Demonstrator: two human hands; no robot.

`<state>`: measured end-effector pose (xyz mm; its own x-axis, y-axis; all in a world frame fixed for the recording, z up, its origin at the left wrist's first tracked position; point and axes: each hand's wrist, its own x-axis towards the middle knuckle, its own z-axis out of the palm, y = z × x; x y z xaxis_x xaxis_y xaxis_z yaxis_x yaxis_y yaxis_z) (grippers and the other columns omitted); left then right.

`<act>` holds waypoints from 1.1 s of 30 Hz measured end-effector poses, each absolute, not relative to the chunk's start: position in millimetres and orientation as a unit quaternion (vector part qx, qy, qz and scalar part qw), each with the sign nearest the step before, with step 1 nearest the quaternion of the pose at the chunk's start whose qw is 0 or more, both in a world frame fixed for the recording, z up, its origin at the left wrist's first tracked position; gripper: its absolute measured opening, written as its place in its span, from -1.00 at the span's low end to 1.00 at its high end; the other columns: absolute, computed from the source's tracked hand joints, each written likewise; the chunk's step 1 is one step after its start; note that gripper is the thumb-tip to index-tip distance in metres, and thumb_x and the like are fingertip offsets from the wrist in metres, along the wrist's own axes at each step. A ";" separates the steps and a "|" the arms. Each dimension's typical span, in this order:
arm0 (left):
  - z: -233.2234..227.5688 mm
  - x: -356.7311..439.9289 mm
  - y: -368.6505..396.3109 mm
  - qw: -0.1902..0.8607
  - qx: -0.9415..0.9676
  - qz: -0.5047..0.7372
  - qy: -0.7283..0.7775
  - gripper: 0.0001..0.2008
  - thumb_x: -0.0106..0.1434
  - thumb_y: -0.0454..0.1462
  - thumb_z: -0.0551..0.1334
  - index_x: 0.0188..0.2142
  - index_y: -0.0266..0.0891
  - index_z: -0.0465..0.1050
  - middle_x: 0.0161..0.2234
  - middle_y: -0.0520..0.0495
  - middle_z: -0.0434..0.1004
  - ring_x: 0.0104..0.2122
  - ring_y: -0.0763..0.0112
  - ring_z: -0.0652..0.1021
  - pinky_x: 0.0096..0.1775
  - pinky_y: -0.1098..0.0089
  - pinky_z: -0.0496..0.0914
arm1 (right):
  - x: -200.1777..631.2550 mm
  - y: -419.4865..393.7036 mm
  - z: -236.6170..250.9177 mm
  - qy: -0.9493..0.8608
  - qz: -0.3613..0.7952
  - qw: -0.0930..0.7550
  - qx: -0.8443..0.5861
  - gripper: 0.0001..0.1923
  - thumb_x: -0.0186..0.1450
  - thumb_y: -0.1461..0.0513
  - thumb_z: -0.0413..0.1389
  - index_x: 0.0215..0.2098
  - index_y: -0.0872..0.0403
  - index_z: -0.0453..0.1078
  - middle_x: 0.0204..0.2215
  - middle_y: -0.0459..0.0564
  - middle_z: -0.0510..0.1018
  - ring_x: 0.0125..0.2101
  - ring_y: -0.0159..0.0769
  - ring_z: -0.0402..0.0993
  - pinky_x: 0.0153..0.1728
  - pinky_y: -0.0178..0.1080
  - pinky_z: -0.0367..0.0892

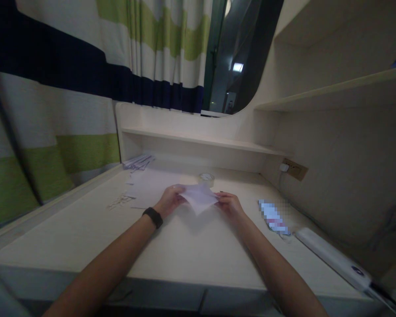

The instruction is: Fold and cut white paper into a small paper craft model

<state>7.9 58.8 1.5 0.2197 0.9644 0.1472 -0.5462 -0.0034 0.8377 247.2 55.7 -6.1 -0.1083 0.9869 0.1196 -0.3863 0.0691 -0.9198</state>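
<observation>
A folded white paper sheet [199, 198] is held just above the pale desk [171, 251], one corner pointing down toward me. My left hand [170, 200] pinches its left edge, and a black band sits on that wrist. My right hand [229, 204] pinches the paper's right edge. Both forearms reach in from the bottom of the view.
A roll of clear tape [207, 178] lies just behind the paper. Paper scraps [123, 200] and a small stack of sheets [138, 162] lie at the left back. A blurred flat item [273, 215] and a white power strip [333, 257] lie to the right. A low shelf [198, 141] runs along the back.
</observation>
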 end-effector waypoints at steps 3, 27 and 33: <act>2.9 5.7 58.7 0.660 0.407 0.583 0.243 -0.90 -0.04 -0.49 0.20 -0.47 -0.39 0.46 -0.35 -0.18 0.55 -0.33 0.30 0.55 -0.24 0.35 0.45 | 251.4 54.3 -1.7 -0.463 0.601 0.568 -0.319 -0.82 -0.13 0.41 0.22 -0.51 0.15 0.53 -0.29 0.09 0.59 -0.28 -0.18 0.51 -0.22 -0.22 0.42; 6.9 5.7 57.3 0.588 0.436 0.587 0.346 -0.69 0.10 -0.13 0.29 -0.33 -0.39 0.43 -0.32 -0.29 0.56 -0.37 0.21 0.59 -0.35 0.32 0.46 | 256.5 57.3 -3.7 -0.489 0.510 0.530 -0.469 -0.76 -0.04 0.20 0.33 -0.45 0.17 0.47 -0.59 0.04 0.56 -0.65 -0.38 0.45 -0.60 -0.36 0.43; 7.5 14.3 45.5 0.588 0.553 0.465 0.363 -0.60 0.05 -0.06 0.32 -0.30 -0.39 0.48 -0.18 -0.36 0.53 -0.28 0.17 0.57 -0.27 0.26 0.44 | 243.9 53.5 -8.3 -0.505 0.504 0.547 -0.438 -0.68 -0.08 0.13 0.35 -0.44 0.16 0.46 -0.58 0.01 0.56 -0.61 -0.37 0.47 -0.54 -0.35 0.43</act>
<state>14.3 45.5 7.5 0.3030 0.9490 0.0869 -0.1451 -0.0442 0.9884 243.9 53.5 -8.3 -0.0178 0.9937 0.1110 -0.1106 0.1084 -0.9879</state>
